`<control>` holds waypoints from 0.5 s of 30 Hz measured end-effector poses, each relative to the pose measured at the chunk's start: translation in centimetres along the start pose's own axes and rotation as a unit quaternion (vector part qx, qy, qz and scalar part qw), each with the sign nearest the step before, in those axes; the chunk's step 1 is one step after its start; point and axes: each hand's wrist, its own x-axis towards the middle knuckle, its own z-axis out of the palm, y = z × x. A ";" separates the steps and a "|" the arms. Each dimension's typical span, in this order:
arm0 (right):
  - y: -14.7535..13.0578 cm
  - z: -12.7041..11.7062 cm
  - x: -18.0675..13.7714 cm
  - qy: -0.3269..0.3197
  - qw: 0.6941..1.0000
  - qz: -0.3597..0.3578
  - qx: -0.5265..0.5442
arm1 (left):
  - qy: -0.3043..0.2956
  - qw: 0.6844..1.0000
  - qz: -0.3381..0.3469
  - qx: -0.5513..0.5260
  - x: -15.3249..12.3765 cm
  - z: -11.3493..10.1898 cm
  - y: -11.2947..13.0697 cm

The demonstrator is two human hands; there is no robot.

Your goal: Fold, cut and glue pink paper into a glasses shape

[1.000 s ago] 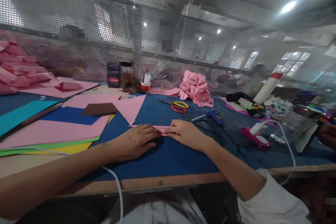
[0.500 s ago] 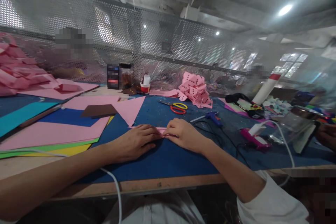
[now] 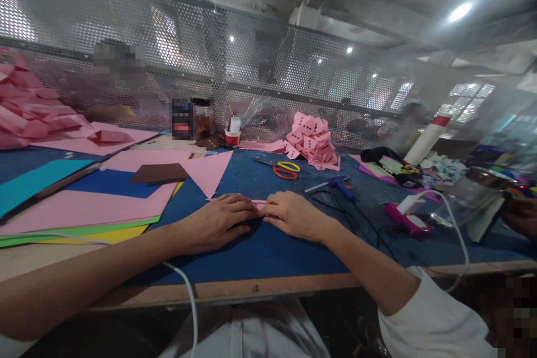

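Note:
A narrow folded strip of pink paper [image 3: 259, 203] lies on the blue tabletop, largely covered by my fingers. My left hand [image 3: 224, 222] is over its left part, fingers bent and pressed together on it. From the other side, my right hand [image 3: 296, 214] pinches the strip, its fingertips nearly touching those of the left. A pointed pink sheet [image 3: 212, 172] sits just beyond my left hand. Past my right hand lie scissors [image 3: 286, 170] with red and yellow handles and a blue glue gun [image 3: 344, 187].
Coloured sheets [image 3: 104, 210] are stacked at left, topped by a brown piece [image 3: 159, 173]. Dotted pink pieces [image 3: 312, 140] form a pile at the back. A magenta power strip [image 3: 406, 220] with a white cable stands right. Another person's hand [image 3: 520, 217] shows at the right edge.
Both hands stay on the pink strip, with only a slight shift of the fingers. The whole view has tilted a little.

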 end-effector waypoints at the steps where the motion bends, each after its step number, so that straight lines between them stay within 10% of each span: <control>1: 0.0 0.0 0.0 -0.001 1.000 -0.002 0.003 | 0.001 1.000 0.002 0.002 0.0 0.1 -0.1; 15: 0.6 -1.5 -0.8 -0.023 0.996 0.028 0.087 | 0.004 1.000 0.019 -0.004 -0.2 0.7 -0.9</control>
